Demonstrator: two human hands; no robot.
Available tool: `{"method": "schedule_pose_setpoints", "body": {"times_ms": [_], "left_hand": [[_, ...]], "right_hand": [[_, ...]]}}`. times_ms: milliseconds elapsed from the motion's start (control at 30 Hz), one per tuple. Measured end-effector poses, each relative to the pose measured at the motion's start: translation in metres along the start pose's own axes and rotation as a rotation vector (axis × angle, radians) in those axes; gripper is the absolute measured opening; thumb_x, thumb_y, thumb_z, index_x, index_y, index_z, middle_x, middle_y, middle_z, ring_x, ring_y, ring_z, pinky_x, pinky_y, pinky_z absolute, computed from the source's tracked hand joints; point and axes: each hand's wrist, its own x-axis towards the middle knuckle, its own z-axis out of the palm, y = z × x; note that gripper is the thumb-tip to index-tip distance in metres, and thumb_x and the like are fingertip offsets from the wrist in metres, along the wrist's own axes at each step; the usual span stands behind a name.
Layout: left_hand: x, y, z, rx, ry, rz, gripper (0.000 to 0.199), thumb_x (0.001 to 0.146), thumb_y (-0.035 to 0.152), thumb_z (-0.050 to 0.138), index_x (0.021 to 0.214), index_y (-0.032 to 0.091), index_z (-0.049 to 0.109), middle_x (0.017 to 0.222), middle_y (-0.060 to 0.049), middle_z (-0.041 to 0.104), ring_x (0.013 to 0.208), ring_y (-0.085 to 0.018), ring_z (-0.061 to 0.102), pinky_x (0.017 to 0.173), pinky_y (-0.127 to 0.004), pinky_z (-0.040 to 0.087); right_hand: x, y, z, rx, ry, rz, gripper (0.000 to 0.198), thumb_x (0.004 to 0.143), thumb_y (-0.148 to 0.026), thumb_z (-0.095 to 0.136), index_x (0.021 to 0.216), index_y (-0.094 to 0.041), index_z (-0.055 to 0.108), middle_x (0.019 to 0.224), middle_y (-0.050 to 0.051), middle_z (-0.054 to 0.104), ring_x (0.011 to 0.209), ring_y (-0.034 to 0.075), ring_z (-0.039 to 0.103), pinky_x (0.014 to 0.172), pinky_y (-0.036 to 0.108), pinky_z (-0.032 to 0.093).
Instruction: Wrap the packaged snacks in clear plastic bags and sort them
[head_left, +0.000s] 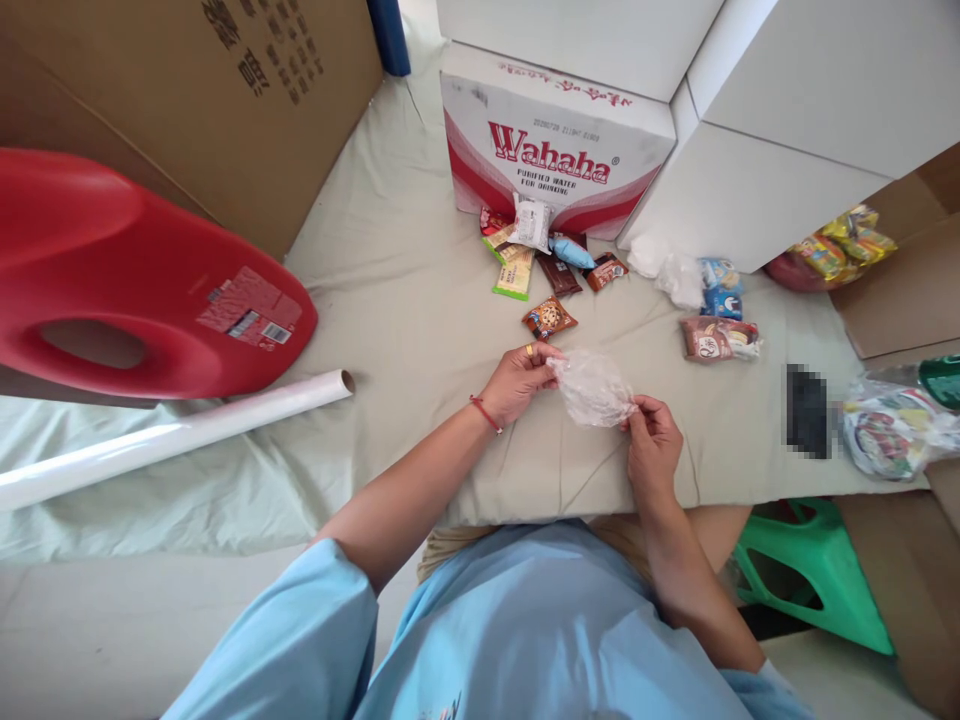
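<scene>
A crumpled clear plastic bag (592,387) is stretched between my two hands above the cloth-covered surface. My left hand (519,380) pinches its left edge between thumb and fingers. At its lower right corner, my right hand (654,445) grips the plastic with closed fingers. Just beyond the bag lies an orange-brown cookie packet (550,318). Farther back sits a pile of small wrapped snacks, among them a white packet (531,222), a yellow-green packet (514,275), a dark brown packet (559,273) and a light blue one (572,252).
A Wahaha water carton (555,150) stands behind the snacks. On the left are a red jug (172,290) and a white roll (172,435). To the right lie crumpled plastic bags (675,275), a brown snack packet (720,340) and a bagged item (885,430). A green stool (817,570) stands below.
</scene>
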Motion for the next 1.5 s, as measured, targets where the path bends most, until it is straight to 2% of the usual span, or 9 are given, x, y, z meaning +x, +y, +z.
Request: {"method": "schedule_pose_setpoints", "body": {"times_ms": [267,467,533,767,900,1033,1167,1333,1500], "left_hand": [[-0.003,0.007,0.005,0.003,0.003,0.036,0.031,0.068,0.036,0.087,0.080,0.018,0.064,0.090,0.000,0.067,0.079,-0.011,0.060,0.074,-0.025,0.047],[-0.005,0.011,0.006,0.028,0.028,0.101,0.018,0.072,0.028,0.074,0.074,0.018,0.060,0.107,-0.003,0.065,0.089,-0.012,0.058,0.078,-0.025,0.047],[-0.006,0.013,0.005,0.044,0.015,0.115,0.015,0.072,0.025,0.072,0.073,0.018,0.059,0.105,-0.003,0.067,0.086,-0.011,0.058,0.073,-0.023,0.045],[-0.007,0.015,0.006,-0.010,-0.039,0.022,0.024,0.075,0.029,0.071,0.081,0.021,0.050,0.078,0.002,0.068,0.052,-0.006,0.053,0.053,-0.021,0.037],[-0.004,0.012,0.006,-0.030,0.007,0.009,0.033,0.077,0.034,0.078,0.085,0.021,0.049,0.077,0.001,0.070,0.057,-0.008,0.061,0.055,-0.021,0.042],[-0.003,0.010,0.003,-0.049,-0.026,-0.061,0.036,0.076,0.036,0.084,0.093,0.018,0.058,0.081,-0.001,0.070,0.068,-0.011,0.068,0.064,-0.023,0.049],[-0.003,0.009,0.002,0.034,-0.087,-0.123,0.041,0.070,0.039,0.090,0.085,0.016,0.059,0.078,-0.001,0.069,0.060,-0.009,0.063,0.056,-0.022,0.043],[-0.005,0.006,0.006,0.137,-0.063,-0.022,0.041,0.076,0.052,0.084,0.079,0.018,0.059,0.078,0.000,0.069,0.061,-0.008,0.055,0.058,-0.023,0.037],[-0.005,0.003,0.008,0.147,-0.018,0.074,0.043,0.078,0.056,0.080,0.075,0.020,0.057,0.072,0.002,0.063,0.077,-0.013,0.059,0.074,-0.025,0.043]], "right_hand": [[-0.001,0.001,-0.001,-0.052,-0.062,-0.006,0.024,0.088,-0.041,0.068,0.101,-0.021,0.070,0.071,-0.003,0.061,0.064,0.014,0.053,0.064,0.028,0.042],[-0.001,-0.003,-0.002,0.025,-0.003,0.052,0.023,0.085,-0.038,0.071,0.099,-0.021,0.071,0.072,-0.003,0.061,0.063,0.013,0.052,0.062,0.027,0.041],[0.000,-0.006,-0.003,0.087,0.005,0.090,0.022,0.081,-0.036,0.074,0.096,-0.020,0.071,0.072,-0.004,0.061,0.061,0.011,0.050,0.060,0.025,0.039],[0.010,-0.022,-0.016,0.340,-0.079,0.294,0.026,0.071,-0.033,0.084,0.089,-0.022,0.069,0.073,-0.004,0.060,0.051,0.006,0.042,0.047,0.021,0.030],[0.011,-0.031,-0.021,0.431,-0.142,0.395,0.029,0.069,-0.029,0.087,0.089,-0.021,0.068,0.072,-0.005,0.058,0.048,0.004,0.039,0.043,0.018,0.032],[0.009,-0.035,-0.023,0.464,-0.220,0.456,0.026,0.074,-0.030,0.084,0.088,-0.021,0.064,0.071,-0.006,0.054,0.045,0.003,0.033,0.038,0.016,0.032],[0.010,-0.038,-0.028,0.540,-0.274,0.520,0.026,0.075,-0.026,0.082,0.084,-0.021,0.058,0.068,-0.008,0.049,0.041,0.002,0.023,0.033,0.013,0.028],[0.014,-0.040,-0.031,0.622,-0.283,0.575,0.028,0.072,-0.024,0.083,0.080,-0.021,0.056,0.061,-0.010,0.041,0.040,0.002,0.013,0.031,0.010,0.021],[0.011,-0.034,-0.025,0.515,-0.193,0.530,0.029,0.070,-0.029,0.087,0.082,-0.022,0.061,0.063,-0.009,0.047,0.042,0.003,0.026,0.034,0.014,0.026]]}}
